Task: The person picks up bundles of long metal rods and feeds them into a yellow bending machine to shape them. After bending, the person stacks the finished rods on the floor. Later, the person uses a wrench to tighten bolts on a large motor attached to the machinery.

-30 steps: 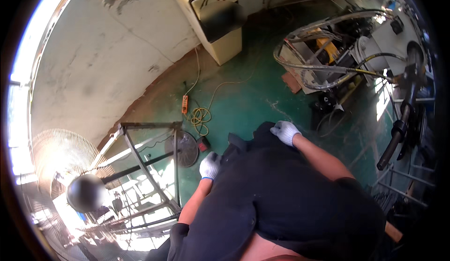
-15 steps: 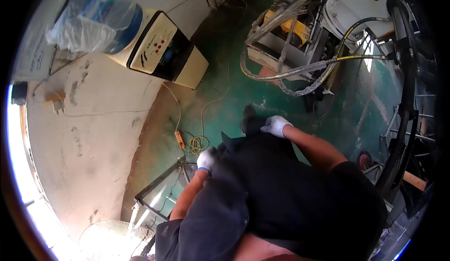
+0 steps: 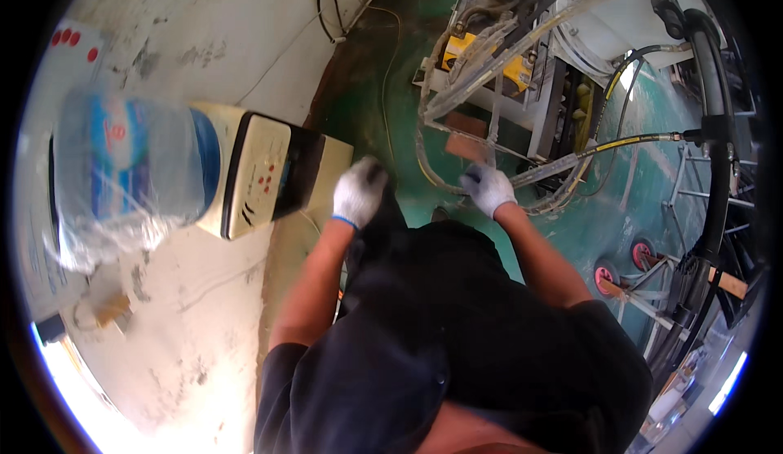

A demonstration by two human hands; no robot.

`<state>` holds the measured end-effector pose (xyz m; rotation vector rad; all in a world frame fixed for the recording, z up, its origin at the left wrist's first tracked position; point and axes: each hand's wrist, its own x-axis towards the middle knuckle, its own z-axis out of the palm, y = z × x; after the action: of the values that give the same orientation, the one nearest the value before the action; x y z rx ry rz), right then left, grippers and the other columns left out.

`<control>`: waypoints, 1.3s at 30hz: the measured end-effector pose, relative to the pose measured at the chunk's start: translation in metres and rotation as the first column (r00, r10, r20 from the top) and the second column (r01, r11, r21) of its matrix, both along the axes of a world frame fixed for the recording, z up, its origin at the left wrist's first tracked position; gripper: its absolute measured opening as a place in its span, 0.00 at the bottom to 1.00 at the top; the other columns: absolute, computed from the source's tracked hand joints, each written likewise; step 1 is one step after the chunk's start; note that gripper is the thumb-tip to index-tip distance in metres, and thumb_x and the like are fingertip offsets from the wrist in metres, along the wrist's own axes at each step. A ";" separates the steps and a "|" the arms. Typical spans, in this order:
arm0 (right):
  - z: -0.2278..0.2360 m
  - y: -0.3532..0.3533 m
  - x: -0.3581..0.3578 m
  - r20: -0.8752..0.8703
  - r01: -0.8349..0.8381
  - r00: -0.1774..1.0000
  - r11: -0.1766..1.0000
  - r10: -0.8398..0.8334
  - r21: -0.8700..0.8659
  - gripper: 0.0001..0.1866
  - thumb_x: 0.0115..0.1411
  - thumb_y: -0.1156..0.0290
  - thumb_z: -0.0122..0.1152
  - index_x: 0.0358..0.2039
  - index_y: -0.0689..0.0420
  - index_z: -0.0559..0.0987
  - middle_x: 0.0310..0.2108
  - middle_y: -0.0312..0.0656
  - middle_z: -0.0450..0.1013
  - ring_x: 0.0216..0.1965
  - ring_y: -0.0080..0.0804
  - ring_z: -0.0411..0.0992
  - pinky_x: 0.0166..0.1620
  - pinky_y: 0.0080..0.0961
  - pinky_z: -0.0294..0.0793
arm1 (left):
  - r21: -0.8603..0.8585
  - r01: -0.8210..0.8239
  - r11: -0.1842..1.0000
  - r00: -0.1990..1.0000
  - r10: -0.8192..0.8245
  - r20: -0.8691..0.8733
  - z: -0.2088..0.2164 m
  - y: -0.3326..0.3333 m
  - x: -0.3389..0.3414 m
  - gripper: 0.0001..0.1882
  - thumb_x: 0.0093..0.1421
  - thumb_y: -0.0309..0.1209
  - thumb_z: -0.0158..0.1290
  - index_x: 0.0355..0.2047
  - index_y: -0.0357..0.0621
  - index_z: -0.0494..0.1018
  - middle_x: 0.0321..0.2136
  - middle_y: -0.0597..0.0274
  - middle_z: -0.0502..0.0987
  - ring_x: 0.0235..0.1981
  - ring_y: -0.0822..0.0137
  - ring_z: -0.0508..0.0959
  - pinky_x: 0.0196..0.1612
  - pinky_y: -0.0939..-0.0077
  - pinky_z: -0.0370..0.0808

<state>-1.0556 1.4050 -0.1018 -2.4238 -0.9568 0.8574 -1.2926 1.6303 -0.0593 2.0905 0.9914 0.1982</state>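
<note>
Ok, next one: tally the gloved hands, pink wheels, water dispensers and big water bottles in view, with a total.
Left hand and right hand, white-gloved: 2
Pink wheels: 2
Water dispenser: 1
Big water bottle: 1
Total: 6

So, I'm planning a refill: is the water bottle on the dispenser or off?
On: the water bottle sits atop the dispenser, no gap showing between them.

The gloves [image 3: 357, 196] are white, the dispenser [image 3: 269, 170] cream-and-black.

Palms of both hands [image 3: 356, 196] [image 3: 488, 190] hidden
</note>
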 end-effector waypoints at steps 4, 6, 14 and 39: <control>0.002 0.072 0.022 0.083 0.134 0.986 0.985 -0.143 0.112 0.18 0.66 0.52 0.68 0.43 0.55 0.85 0.41 0.54 0.85 0.46 0.59 0.82 0.50 0.50 0.81 | 0.230 0.055 0.972 0.989 -0.086 0.123 0.023 0.125 0.056 0.10 0.68 0.34 0.60 0.44 0.42 0.81 0.39 0.44 0.86 0.43 0.42 0.85 0.47 0.55 0.81; 0.008 0.102 0.029 0.043 0.241 0.969 0.967 -0.245 0.088 0.18 0.67 0.53 0.68 0.43 0.57 0.84 0.41 0.54 0.84 0.46 0.58 0.82 0.50 0.49 0.80 | 0.232 0.016 0.973 0.994 -0.041 0.104 0.030 0.183 0.066 0.11 0.67 0.34 0.60 0.44 0.41 0.81 0.38 0.45 0.86 0.43 0.44 0.86 0.48 0.57 0.81; -0.005 0.144 0.020 -0.027 0.279 0.959 0.955 -0.283 -0.099 0.18 0.67 0.57 0.70 0.45 0.61 0.86 0.41 0.54 0.85 0.46 0.50 0.85 0.51 0.43 0.80 | -0.123 -0.212 0.969 0.957 0.232 0.177 -0.034 0.282 0.043 0.11 0.68 0.33 0.60 0.45 0.40 0.80 0.35 0.50 0.84 0.37 0.54 0.85 0.42 0.61 0.80; 0.150 0.424 0.459 0.345 0.479 0.683 0.751 -0.644 0.454 0.11 0.67 0.59 0.67 0.43 0.52 0.85 0.38 0.53 0.84 0.42 0.57 0.83 0.48 0.49 0.82 | -0.727 -0.076 0.683 0.934 0.303 0.187 0.003 0.481 0.404 0.08 0.72 0.30 0.58 0.44 0.38 0.77 0.30 0.62 0.79 0.28 0.70 0.79 0.32 0.74 0.77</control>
<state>-0.5970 1.8288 0.0482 -2.4319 -0.3636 -0.1492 -0.8882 2.1114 -0.0566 1.1946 0.9083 0.1853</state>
